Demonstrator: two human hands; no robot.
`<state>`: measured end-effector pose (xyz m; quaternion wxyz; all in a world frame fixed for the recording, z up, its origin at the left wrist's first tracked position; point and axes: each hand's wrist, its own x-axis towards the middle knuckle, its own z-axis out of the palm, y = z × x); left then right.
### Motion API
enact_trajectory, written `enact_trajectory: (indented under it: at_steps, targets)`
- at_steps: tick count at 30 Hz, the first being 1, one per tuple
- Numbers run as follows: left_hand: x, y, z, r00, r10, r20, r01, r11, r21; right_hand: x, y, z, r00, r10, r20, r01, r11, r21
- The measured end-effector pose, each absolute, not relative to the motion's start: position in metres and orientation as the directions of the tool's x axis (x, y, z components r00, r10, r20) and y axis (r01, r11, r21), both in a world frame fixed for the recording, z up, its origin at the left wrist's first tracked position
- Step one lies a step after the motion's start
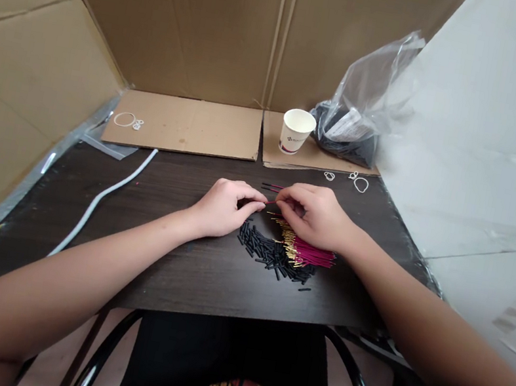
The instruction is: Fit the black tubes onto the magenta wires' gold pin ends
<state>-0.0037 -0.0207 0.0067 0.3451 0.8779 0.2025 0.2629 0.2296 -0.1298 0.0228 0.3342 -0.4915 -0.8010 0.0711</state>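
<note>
A thin red wire point(271, 202) spans the small gap between my two hands. My left hand point(230, 209) is closed in a pinch at the wire's left end, and its fingertips hide that end. Thumb and fingers of my right hand point(310, 214) grip the same wire from the other side. Below my hands lies a loose pile of short black tubes point(272, 252). Beside it, partly under my right hand, is a bundle of magenta wires point(314, 253) with gold-coloured tips. Just beyond my fingertips lie wires with black ends point(271, 187).
A paper cup point(297, 132) and a clear plastic bag point(361, 115) with black contents stand on cardboard at the back. Rubber bands point(360, 184) lie nearby, others on the left cardboard sheet point(190, 124). A pale cord point(97, 199) crosses the dark table's left side. Cardboard walls enclose the back and left.
</note>
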Motion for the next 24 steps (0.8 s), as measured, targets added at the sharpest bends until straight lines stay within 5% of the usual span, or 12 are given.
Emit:
enact_trajectory:
  at_steps: [24]
  targets:
    - [-0.0039, -0.0218, 0.0081, 0.783, 0.551, 0.288, 0.193, -0.657, 0.729, 0.2287, -0.1284, 0.0222, -0.310, 0.832, 0.460, 0.712, 0.524, -0.467]
